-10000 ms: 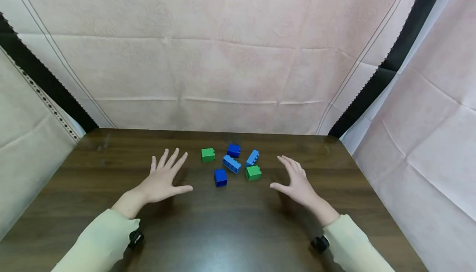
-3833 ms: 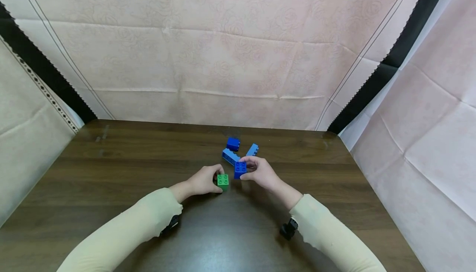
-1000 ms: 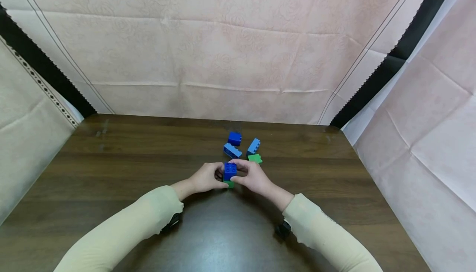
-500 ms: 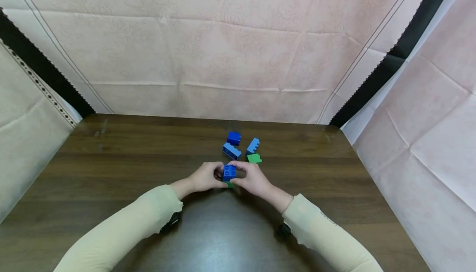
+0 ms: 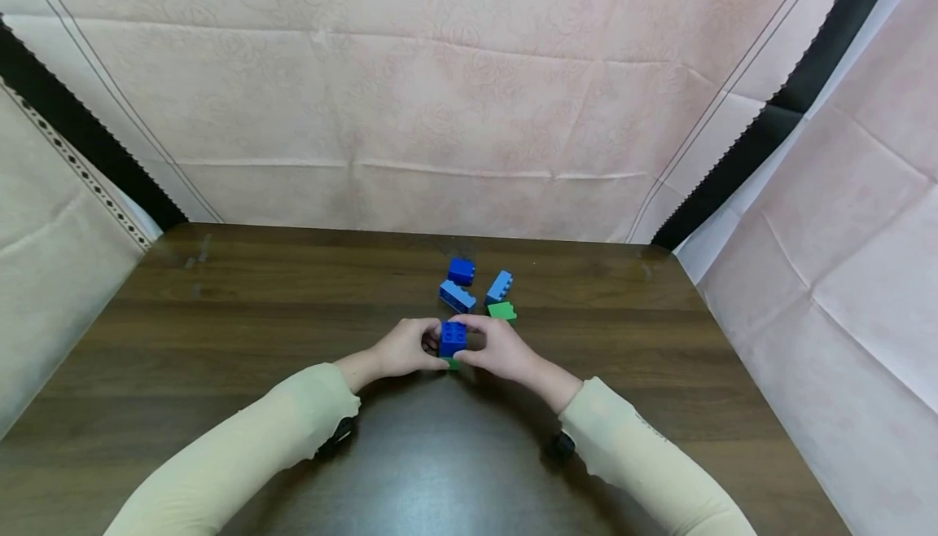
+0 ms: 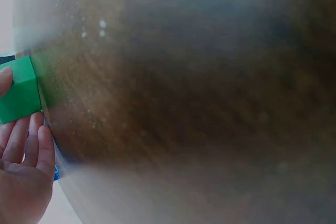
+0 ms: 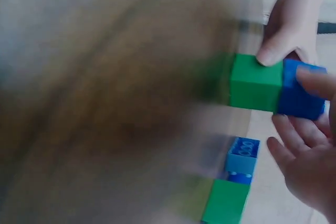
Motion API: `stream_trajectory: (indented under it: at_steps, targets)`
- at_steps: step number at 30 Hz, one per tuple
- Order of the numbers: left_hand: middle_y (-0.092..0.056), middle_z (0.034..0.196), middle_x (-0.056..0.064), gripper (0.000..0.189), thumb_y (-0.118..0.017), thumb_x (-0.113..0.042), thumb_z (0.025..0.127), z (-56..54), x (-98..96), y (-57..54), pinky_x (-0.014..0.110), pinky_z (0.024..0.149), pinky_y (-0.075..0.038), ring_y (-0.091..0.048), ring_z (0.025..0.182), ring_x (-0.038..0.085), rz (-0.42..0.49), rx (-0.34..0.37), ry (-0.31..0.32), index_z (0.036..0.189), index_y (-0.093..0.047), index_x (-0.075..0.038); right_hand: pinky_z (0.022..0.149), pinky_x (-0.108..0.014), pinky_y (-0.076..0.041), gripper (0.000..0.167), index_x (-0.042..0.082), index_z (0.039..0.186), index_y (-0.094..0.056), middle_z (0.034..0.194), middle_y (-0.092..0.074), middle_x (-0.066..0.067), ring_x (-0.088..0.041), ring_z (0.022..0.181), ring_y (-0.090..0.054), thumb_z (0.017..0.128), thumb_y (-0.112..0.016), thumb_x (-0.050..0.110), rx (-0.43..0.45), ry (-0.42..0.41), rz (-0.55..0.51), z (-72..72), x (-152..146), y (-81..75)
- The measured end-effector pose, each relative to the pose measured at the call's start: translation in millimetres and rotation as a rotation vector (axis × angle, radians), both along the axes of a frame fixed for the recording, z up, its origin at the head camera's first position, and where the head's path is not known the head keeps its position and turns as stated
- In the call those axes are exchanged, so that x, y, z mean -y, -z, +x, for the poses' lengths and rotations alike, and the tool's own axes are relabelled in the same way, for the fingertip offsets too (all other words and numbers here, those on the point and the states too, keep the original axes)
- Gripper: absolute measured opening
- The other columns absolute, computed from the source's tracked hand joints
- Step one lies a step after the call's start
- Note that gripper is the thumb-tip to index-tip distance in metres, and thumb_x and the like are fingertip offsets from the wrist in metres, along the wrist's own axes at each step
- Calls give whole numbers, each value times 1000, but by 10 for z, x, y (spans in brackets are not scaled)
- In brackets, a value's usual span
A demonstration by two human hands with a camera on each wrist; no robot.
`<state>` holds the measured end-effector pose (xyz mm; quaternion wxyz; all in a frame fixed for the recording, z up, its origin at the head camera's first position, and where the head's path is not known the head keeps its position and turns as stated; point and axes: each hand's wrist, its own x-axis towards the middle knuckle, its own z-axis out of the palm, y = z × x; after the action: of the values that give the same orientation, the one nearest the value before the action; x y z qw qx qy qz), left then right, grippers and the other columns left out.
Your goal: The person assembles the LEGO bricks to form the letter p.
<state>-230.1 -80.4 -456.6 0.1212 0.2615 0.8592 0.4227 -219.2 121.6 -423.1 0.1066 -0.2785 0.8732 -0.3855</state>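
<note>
A dark blue toy brick (image 5: pixel 453 339) sits on top of a green brick (image 7: pixel 256 83), the two meeting flush in the right wrist view. My left hand (image 5: pixel 401 349) pinches the green brick from the left, its thumb on the near side. From the right, my right hand (image 5: pixel 506 353) holds the blue brick between thumb and fingers. In the head view, the hands and the blue brick hide most of the green one. The left wrist view shows the green brick (image 6: pixel 21 93) at its left edge, low over the table.
Beyond my hands on the brown table (image 5: pixel 293 292) lie a dark blue brick (image 5: pixel 461 271), a lighter blue brick (image 5: pixel 458 296), another lighter blue brick (image 5: pixel 499 287) and a green brick (image 5: pixel 501 310). Pale cloth (image 5: pixel 410 112) hangs behind the table.
From spread and apart, my hands have come together with a green and a blue brick. The blue one has moved left onto the green. Over the last second they barely move.
</note>
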Motion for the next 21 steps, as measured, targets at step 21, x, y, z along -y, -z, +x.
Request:
stream_trajectory:
  at_steps: [21]
  targets:
    - [-66, 90, 3, 26, -78, -16, 76, 27, 0, 0, 26, 76, -53, -60, 81, 10, 9, 9, -6, 92, -59, -7, 87, -38, -52, 34, 5, 112, -66, 109, -68, -9, -21, 102, -63, 85, -69, 25, -157, -6, 58, -8, 78, -129]
